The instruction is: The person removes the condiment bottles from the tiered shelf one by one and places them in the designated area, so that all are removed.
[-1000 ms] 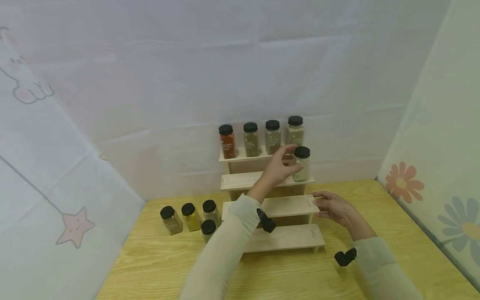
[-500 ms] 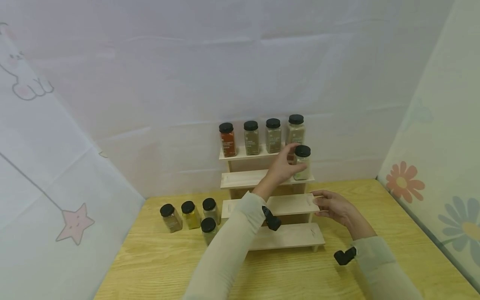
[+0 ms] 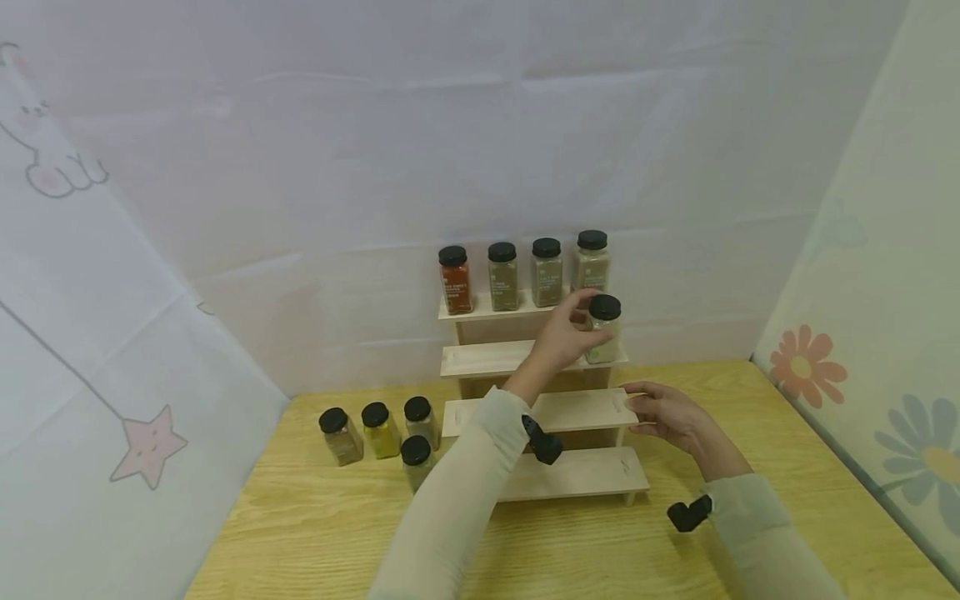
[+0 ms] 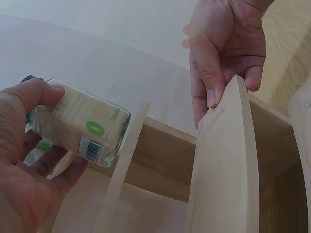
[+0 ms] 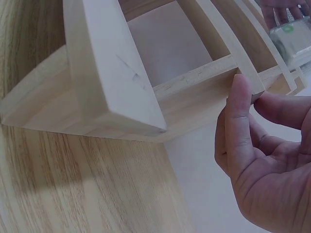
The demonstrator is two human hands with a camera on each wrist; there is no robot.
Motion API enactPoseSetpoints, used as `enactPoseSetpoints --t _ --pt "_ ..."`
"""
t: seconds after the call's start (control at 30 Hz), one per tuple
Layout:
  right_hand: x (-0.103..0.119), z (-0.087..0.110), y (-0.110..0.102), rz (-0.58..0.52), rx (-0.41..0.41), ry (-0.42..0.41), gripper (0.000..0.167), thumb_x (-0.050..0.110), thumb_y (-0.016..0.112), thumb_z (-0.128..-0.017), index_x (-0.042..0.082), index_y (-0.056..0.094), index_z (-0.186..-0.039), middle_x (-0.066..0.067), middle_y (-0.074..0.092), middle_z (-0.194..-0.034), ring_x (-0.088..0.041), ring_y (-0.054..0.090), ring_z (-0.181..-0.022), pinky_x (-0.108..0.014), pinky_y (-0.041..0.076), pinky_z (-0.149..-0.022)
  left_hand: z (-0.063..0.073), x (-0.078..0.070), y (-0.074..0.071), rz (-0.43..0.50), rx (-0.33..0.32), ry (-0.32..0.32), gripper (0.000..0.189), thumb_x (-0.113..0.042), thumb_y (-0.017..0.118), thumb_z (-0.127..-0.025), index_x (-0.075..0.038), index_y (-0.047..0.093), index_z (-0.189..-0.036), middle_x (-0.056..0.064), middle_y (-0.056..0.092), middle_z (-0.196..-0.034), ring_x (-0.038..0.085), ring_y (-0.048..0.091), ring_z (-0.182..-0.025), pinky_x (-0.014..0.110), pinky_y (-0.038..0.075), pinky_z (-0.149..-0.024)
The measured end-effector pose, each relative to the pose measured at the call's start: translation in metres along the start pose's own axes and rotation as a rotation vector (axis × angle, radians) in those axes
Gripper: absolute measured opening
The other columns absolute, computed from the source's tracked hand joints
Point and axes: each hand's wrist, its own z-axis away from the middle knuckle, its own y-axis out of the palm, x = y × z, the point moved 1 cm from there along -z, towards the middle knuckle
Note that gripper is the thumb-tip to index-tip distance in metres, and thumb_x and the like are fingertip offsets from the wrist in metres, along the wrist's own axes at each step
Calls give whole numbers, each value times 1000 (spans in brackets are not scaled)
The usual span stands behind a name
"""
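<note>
My left hand (image 3: 564,335) grips a glass spice jar (image 3: 603,333) with a black lid, thumb on one side and fingers on the other. The jar stands at the right end of the second shelf from the top of a wooden step rack (image 3: 483,359). In the left wrist view the jar (image 4: 80,124) has pale contents, a green mark and a barcode; its base is right at the shelf edge. My right hand (image 3: 667,415) pinches the right end of the third shelf between thumb and fingers, as the right hand (image 5: 267,155) shows in the right wrist view.
Along the top shelf stand a red spice jar (image 3: 456,283) and several greenish or tan ones, such as the jar (image 3: 503,279). Several more, including a yellow spice jar (image 3: 382,433), stand on the wooden table (image 3: 300,517) left of the rack. A pale cloth wall (image 3: 375,167) rises behind.
Over the last second my left forearm has shifted slightly right, while the jar in its grip stays at the same end of the shelf. My right hand keeps its hold on the rack.
</note>
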Motion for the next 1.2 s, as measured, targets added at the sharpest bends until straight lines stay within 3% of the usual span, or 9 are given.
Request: enactPoseSetpoints --t 0.53,0.73,1.2 --pt "3 -1 1 9 11 10 67 16 58 -104 -7 22 -156 -3 63 -112 -15 66 -95 -33 59 -84 39 -21 -36 -38 5 69 64 -20 84 -85 -25 55 -141 0 61 -124 19 61 -107 37 54 -87" --pt "1 -1 -1 -5 19 5 67 15 59 -104 -6 22 -156 -3 62 -111 -15 66 -95 -31 59 -82 54 -14 -53 -24 2 92 65 -14 84 -84 -19 55 -142 5 61 -125 21 61 -108 34 56 -89" --pt "0 -2 -2 12 21 15 64 14 56 -105 -7 22 -155 -4 61 -111 -16 65 -95 -33 59 -85 87 6 -90 -57 -74 88 65 -16 86 -83 -20 57 -141 5 63 -122 23 62 -105 37 57 -90"
